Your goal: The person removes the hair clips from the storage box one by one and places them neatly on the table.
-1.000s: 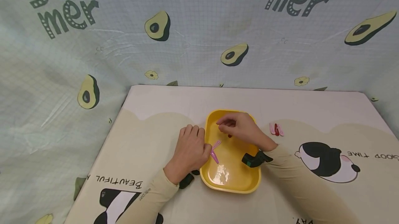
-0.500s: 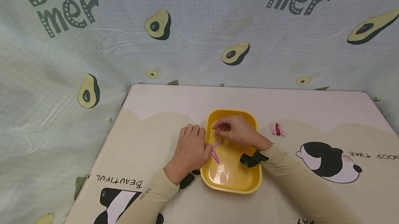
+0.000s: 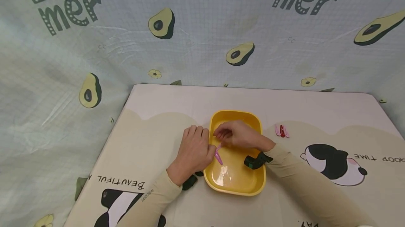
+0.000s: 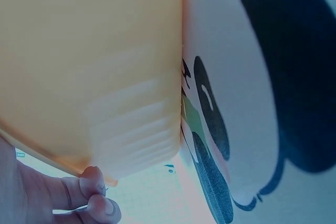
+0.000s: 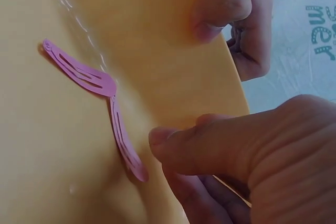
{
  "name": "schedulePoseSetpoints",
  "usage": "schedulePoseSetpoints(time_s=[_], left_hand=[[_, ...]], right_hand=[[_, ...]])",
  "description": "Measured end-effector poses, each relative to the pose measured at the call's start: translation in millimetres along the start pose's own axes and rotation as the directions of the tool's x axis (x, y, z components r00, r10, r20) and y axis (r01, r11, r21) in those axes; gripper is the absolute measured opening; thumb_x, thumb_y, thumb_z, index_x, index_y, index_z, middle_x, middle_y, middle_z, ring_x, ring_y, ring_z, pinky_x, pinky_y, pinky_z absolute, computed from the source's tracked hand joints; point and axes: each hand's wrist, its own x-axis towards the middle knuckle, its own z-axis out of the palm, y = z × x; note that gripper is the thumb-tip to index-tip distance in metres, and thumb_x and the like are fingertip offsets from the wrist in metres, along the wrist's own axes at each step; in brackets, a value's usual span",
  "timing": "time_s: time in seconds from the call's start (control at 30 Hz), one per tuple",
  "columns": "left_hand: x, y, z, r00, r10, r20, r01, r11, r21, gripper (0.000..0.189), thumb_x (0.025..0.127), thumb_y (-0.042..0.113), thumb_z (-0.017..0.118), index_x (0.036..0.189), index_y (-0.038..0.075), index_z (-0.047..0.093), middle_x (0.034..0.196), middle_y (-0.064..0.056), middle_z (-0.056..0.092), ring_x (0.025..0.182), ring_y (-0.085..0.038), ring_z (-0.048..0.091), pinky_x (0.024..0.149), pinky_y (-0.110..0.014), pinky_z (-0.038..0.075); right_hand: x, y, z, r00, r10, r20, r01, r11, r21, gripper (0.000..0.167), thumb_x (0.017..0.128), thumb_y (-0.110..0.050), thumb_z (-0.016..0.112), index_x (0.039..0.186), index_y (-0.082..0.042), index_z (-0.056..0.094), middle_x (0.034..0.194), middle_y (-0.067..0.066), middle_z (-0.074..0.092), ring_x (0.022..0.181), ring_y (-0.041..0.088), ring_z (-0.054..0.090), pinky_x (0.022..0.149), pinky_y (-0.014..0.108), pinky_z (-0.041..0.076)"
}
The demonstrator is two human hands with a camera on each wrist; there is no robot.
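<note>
Two pink snap hair clips, one darker [image 5: 81, 72] and one paler [image 5: 126, 142], lie end to end inside a yellow plastic tray [image 3: 235, 188], near its left wall. My left hand [image 3: 194, 149] grips the tray's left rim, thumb inside and fingers outside. Over the tray floor reaches my right hand [image 3: 238, 135], its thumb and fingers bent loosely close to the paler clip. In the right wrist view the right thumb tip is apart from that clip, and nothing shows between the fingers. The right hand hides part of the tray behind it.
Right of the tray, several pink and red hair clips [image 3: 282, 131] lie side by side on the patterned tablecloth [image 3: 171, 100]. A dark wrist camera [image 3: 254, 162] on the right wrist hangs over the tray. A printed cloth wall [image 3: 196, 26] stands behind the table.
My right hand has moved left and slightly toward me, nearer the pink clips. The small red thing beneath it a second ago is out of sight. My left hand keeps its grip.
</note>
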Motion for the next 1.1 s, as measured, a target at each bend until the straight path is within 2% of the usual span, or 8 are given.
schedulePoseSetpoints(time_s=[0.33, 0.6, 0.9, 1.1], left_hand=[[0.8, -0.4, 0.4, 1.0, 0.0, 0.008, 0.0, 1.0, 0.0, 0.019, 0.09, 0.026, 0.06, 0.088, 0.007, 0.056, 0.079, -0.004, 0.049, 0.084, -0.024, 0.044, 0.083, -0.038, 0.037], [0.6, 0.3, 0.5, 1.0, 0.0, 0.004, 0.0, 1.0, -0.006, 0.018, 0.09, 0.024, 0.06, 0.086, 0.008, 0.054, 0.079, -0.004, 0.048, 0.083, -0.024, 0.043, 0.082, -0.038, 0.037], [0.4, 0.7, -0.3, 1.0, -0.011, 0.025, 0.011, 1.0, -0.009, 0.018, 0.09, 0.025, 0.061, 0.086, 0.008, 0.054, 0.079, -0.004, 0.048, 0.083, -0.024, 0.043, 0.083, -0.038, 0.037], [-0.2, 0.5, -0.3, 1.0, -0.011, 0.006, 0.011, 1.0, -0.019, 0.018, 0.089, 0.023, 0.062, 0.083, 0.009, 0.053, 0.078, -0.004, 0.048, 0.082, -0.024, 0.043, 0.083, -0.038, 0.037]], right_hand=[[2.4, 0.4, 0.4, 0.999, 0.01, 0.051, -0.008, 0.999, -0.044, 0.026, 0.09, -0.003, 0.074, 0.115, -0.007, 0.073, 0.11, 0.004, 0.076, 0.098, 0.013, 0.072, 0.091, 0.027, 0.059], [4.6, 1.2, 1.4, 0.998, 0.042, 0.04, -0.039, 0.997, -0.07, 0.027, 0.086, -0.003, 0.078, 0.112, -0.008, 0.074, 0.106, 0.003, 0.076, 0.094, 0.01, 0.071, 0.089, 0.027, 0.059], [5.5, 1.3, 2.6, 0.998, 0.044, 0.043, -0.041, 0.996, -0.078, 0.029, 0.083, -0.002, 0.081, 0.109, -0.007, 0.073, 0.102, 0.003, 0.075, 0.089, 0.008, 0.068, 0.085, 0.024, 0.059], [4.6, 0.3, 1.7, 0.998, 0.027, 0.053, -0.021, 0.995, -0.099, 0.028, 0.081, 0.0, 0.081, 0.107, -0.007, 0.073, 0.097, 0.002, 0.074, 0.085, 0.007, 0.066, 0.083, 0.023, 0.058]])
